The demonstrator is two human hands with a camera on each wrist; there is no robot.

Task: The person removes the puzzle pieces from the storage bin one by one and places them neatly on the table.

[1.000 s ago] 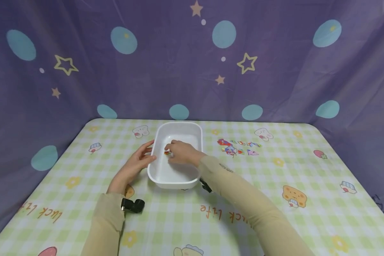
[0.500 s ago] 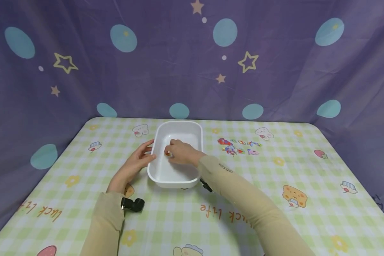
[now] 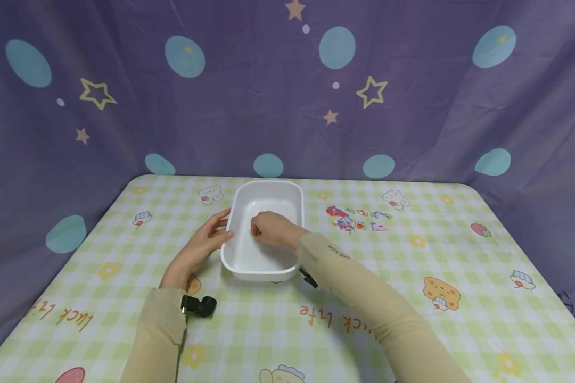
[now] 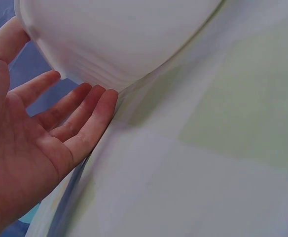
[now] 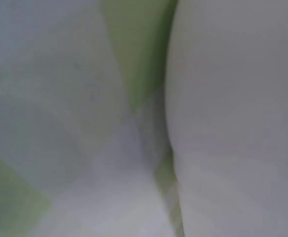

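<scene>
A white rectangular plastic box (image 3: 262, 277) with rounded corners stands left of the table's middle. My left hand (image 3: 204, 240) rests against its left side, thumb at the rim and fingertips on the outer wall. The left wrist view shows these fingers (image 4: 102, 111) loosely bent, with the palm away from the wall. Inside the box, my right hand (image 3: 274, 227) is low over the floor with its fingers curled in. A small colourful piece at those fingers is now hidden by them. In the right wrist view only the box's outer wall (image 5: 233, 118) and cloth show.
Right of the box lie several small flat colourful cut-outs (image 3: 345, 224) in two rough rows, among them a pink one (image 3: 379, 227). A green-checked cloth (image 3: 249, 340) printed with cartoon figures covers the table. A purple curtain (image 3: 268, 106) hangs behind.
The right fingers have curled in further, and the small red-orange piece seen at their tips earlier is out of sight. The left hand and the box have stayed in place.
</scene>
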